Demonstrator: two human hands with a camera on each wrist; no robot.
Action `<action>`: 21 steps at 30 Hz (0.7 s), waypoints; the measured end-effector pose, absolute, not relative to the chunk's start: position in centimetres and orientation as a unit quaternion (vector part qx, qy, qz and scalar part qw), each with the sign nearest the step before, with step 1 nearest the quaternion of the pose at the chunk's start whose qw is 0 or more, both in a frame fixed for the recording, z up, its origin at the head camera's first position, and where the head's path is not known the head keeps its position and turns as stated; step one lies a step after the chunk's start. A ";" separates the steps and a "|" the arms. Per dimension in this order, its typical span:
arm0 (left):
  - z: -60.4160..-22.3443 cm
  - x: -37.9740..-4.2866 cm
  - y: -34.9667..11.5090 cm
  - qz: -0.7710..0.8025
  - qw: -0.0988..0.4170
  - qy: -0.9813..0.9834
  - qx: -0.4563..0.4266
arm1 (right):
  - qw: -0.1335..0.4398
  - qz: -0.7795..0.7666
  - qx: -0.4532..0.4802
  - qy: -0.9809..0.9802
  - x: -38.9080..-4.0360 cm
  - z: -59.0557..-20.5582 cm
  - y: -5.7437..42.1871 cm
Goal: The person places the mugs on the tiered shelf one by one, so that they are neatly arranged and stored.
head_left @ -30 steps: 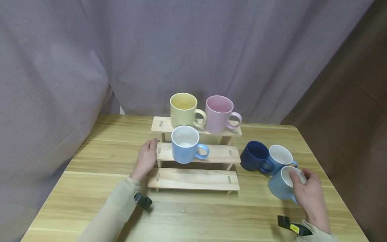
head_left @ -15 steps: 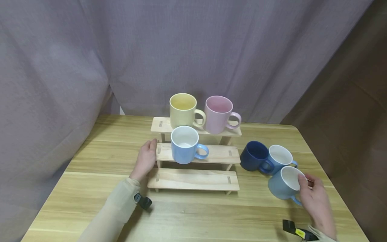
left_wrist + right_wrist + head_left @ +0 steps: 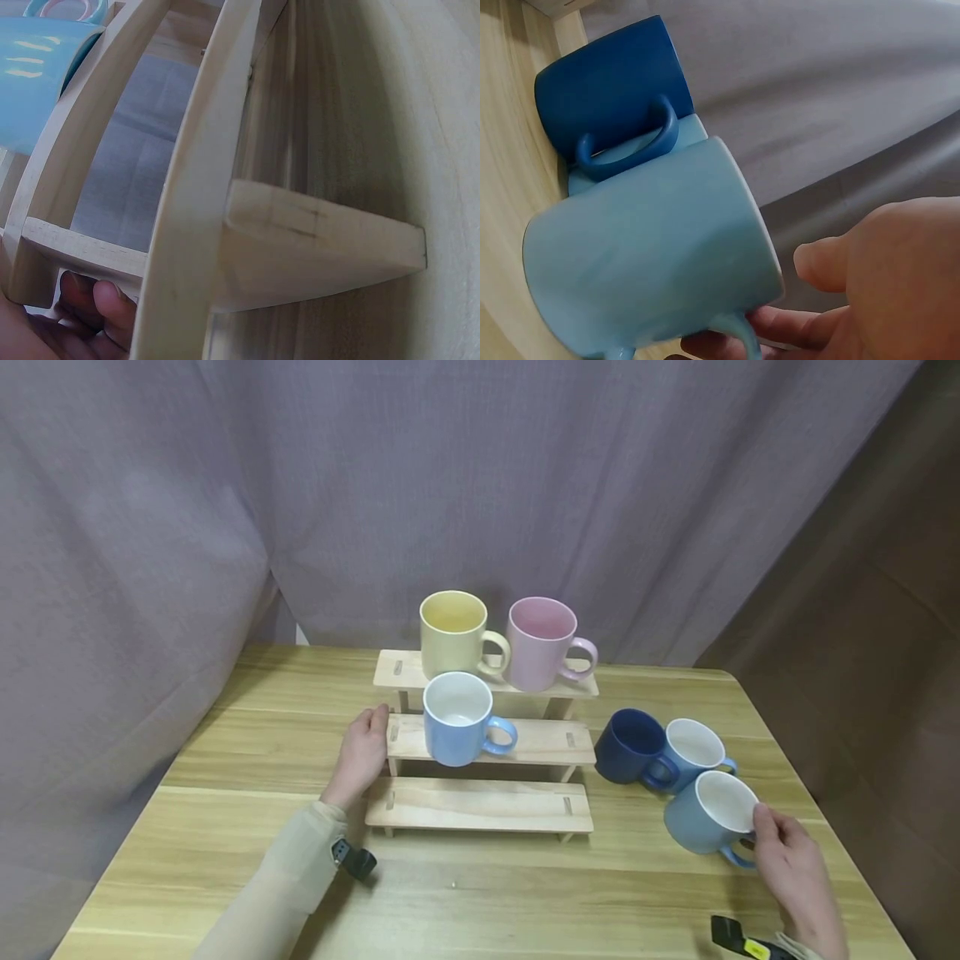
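Observation:
My left hand [image 3: 363, 755] grips the left end of the middle step of a three-step wooden display rack [image 3: 480, 806]; in the left wrist view its fingertips [image 3: 116, 307] curl behind the wood. On that step stands a light blue mug [image 3: 453, 739]. My right hand [image 3: 797, 860] is at the rim and handle side of another light blue mug [image 3: 693, 827] on the table. In the right wrist view the thumb [image 3: 821, 264] is apart from this mug, and the other fingers, partly hidden, lie by its handle.
Yellow [image 3: 450, 647] and pink [image 3: 534, 656] mugs stand on the top step. A dark blue mug [image 3: 626, 756] and a third light blue mug [image 3: 701, 760] stand close together behind the front mug. Grey curtain [image 3: 480, 485] hangs behind the wooden table [image 3: 465, 910].
My right hand has moved right and toward me, its thumb coming out from over the mug's opening to the rim. The mugs and my left hand have stayed in place.

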State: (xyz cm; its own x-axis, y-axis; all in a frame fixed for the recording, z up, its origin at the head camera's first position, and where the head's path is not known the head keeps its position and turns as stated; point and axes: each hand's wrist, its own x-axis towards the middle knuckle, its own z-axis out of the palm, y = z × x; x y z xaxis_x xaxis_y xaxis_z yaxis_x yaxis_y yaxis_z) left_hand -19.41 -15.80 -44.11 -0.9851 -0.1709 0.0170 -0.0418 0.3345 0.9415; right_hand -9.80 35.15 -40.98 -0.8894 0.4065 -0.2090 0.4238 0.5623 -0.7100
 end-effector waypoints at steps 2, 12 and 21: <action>-44.1 -19.4 -15.8 -0.571 0.056 -0.816 0.064 | 0.010 -0.396 0.229 0.889 -9.5 -41.2 35.4; -43.9 -19.4 -15.7 -0.570 0.057 -0.817 0.067 | 0.010 -0.367 0.241 0.898 -8.6 -41.6 35.9; -44.1 -19.3 -15.8 -0.580 0.046 -0.811 0.068 | 0.081 -0.374 0.206 0.901 -8.7 -41.9 36.7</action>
